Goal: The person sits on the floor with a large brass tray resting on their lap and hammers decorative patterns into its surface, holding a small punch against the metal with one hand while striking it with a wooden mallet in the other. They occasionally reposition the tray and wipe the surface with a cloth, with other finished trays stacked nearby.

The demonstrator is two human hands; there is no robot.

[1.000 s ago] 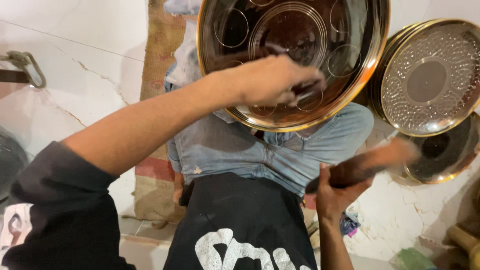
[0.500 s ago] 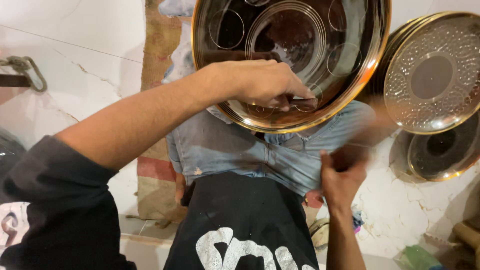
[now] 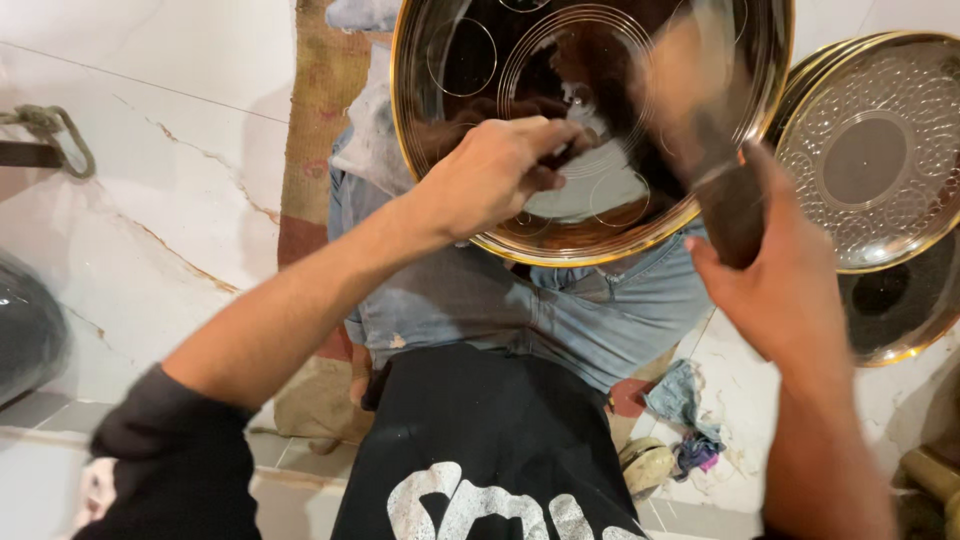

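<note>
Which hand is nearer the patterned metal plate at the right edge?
Right. The right hand holds a dark tool beside the patterned plate; the left hand rests on the big shiny tray, farther off.

A large round tray [image 3: 600, 110] rests on the person's lap. The left hand [image 3: 495, 175] lies on the tray, the right hand [image 3: 785, 285] is at its right edge with a wooden tool [image 3: 715, 170]. Two more trays [image 3: 870, 160] lie to the right on the floor [image 3: 130, 180].
</note>
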